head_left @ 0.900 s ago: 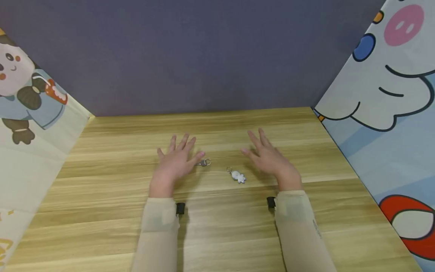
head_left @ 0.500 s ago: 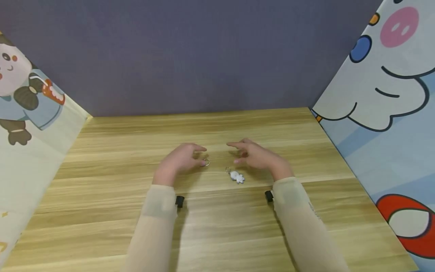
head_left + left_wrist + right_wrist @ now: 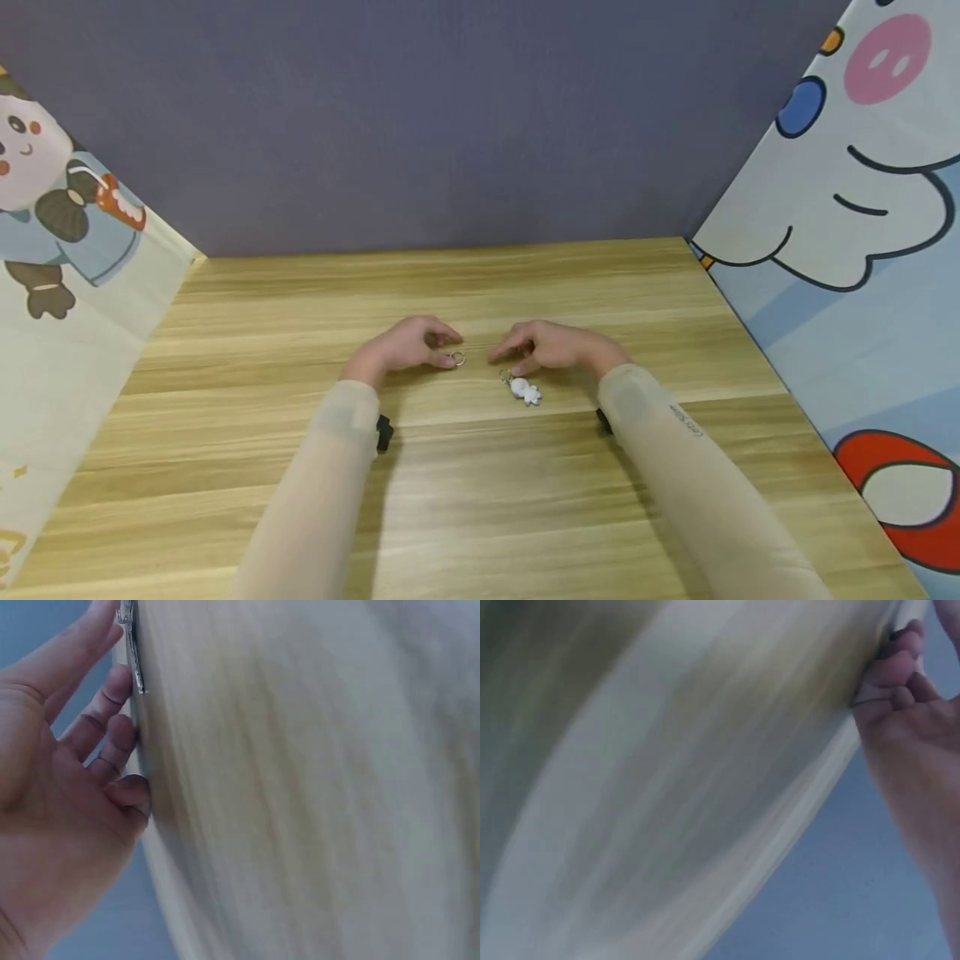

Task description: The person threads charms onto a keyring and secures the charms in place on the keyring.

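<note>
A white figure-shaped keychain charm lies on the wooden table, its small metal ring pointing up and left. My right hand is bent just above it, thumb tip close to that ring; whether they touch cannot be told. Left of it, another metal ring shows beside my left hand, whose thumb lies over the grey piece joined to it. A gap shows between that thumb and the index finger. In the left wrist view, silvery metal appears edge-on near the fingertips. The right wrist view shows some right fingers bent at the tabletop.
The wood-grain table meets a dark purple-grey panel at the back. Cartoon-printed panels stand at the left and right sides. Both sleeves carry a black wrist device.
Both hands have come down from spread-fingered poses and turned inward. The left thumb has moved over the grey piece, and the right thumb has come close to the charm's ring.
</note>
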### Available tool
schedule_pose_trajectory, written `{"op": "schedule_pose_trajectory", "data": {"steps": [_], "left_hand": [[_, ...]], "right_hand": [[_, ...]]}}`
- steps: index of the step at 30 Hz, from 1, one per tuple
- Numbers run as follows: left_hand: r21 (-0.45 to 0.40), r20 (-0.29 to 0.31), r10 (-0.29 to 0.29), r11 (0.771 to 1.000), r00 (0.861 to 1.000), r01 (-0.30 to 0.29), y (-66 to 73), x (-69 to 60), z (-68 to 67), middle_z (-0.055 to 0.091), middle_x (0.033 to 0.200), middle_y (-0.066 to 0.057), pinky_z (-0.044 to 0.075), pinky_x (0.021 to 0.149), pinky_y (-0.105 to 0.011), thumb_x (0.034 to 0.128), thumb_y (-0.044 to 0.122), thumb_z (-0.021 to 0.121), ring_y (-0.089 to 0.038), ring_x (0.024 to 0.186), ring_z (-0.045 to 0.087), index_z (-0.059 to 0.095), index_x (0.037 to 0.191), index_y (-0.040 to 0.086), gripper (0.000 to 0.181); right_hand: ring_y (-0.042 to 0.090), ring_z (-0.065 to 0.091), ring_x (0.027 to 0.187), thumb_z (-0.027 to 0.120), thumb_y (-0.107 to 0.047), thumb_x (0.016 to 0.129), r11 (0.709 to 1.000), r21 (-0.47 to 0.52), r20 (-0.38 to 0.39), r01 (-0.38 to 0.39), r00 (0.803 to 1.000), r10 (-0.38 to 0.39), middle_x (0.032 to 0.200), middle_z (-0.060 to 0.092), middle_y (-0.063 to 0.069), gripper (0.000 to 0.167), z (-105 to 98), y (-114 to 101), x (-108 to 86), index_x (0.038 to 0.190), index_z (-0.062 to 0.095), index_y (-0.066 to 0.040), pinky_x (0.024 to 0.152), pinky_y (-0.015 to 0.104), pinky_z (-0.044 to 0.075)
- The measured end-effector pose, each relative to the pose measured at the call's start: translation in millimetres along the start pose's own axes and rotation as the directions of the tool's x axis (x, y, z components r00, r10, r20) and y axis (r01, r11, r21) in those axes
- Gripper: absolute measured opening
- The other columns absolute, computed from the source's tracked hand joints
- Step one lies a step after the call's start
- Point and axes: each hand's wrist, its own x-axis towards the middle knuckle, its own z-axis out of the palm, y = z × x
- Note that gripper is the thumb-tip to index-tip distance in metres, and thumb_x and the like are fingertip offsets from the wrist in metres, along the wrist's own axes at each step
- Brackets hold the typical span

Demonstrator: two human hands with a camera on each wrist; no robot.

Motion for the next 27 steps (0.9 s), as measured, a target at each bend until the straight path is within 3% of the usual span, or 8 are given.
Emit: {"op": "schedule_pose_trajectory", "data": {"steps": [3, 10, 16, 27], "left_hand": [[-0.048, 0.013, 0.003, 0.999, 1.000, -0.003, -3.1, 0.1, -0.9, 0.062, 0.143, -0.008, 0.044, 0.120, -0.055, 0.0956, 0.029, 0.081, -0.032, 0.135, 0.057, 0.069, 0.141, 0.018, 0.049], [-0.042, 0.044, 0.015, 0.999, 0.999, -0.014, -4.1, 5.1, 1.8, 0.058, 0.138, -0.007, 0.038, 0.122, -0.058, 0.0970, 0.033, 0.080, -0.030, 0.130, 0.055, 0.071, 0.139, 0.025, 0.043], [-0.083, 0.026, -0.012, 0.996, 1.000, 0.014, -5.5, 4.8, 1.9, 0.058, 0.136, -0.006, 0.037, 0.122, -0.058, 0.0981, 0.028, 0.078, -0.032, 0.132, 0.054, 0.074, 0.134, 0.024, 0.036], [-0.036, 0.005, -0.018, 0.999, 1.000, 0.018, -3.8, 4.4, 7.2, 0.057, 0.139, -0.010, 0.036, 0.121, -0.063, 0.0963, 0.029, 0.080, -0.035, 0.134, 0.051, 0.078, 0.123, 0.024, 0.027]], "right_hand": [[0.019, 0.050, 0.098, 0.078, -0.021, 0.098, 1.000, 0.003, 0.015, -0.001, 1.000, 0.000, 0.123, 0.065, 0.004, 0.037, 0, 2, 1.9, 0.135, 0.075, -0.026, 0.088, 0.034, 0.046], [0.020, 0.047, 0.095, 0.078, -0.020, 0.098, 1.000, 0.013, -0.003, -0.014, 1.000, 0.014, 0.113, 0.062, 0.004, 0.033, 1, 7, 0.9, 0.131, 0.078, -0.026, 0.085, 0.034, 0.043], [0.019, 0.049, 0.100, 0.081, -0.019, 0.095, 0.999, 0.037, -0.029, -0.031, 0.999, 0.032, 0.112, 0.061, 0.004, 0.032, 3, 6, 4.4, 0.127, 0.080, -0.023, 0.091, 0.033, 0.043], [0.019, 0.047, 0.102, 0.084, -0.016, 0.091, 0.998, 0.052, -0.060, -0.038, 0.997, 0.041, 0.108, 0.059, 0.003, 0.026, 10, 8, 9.2, 0.116, 0.084, -0.024, 0.096, 0.033, 0.042]]}}
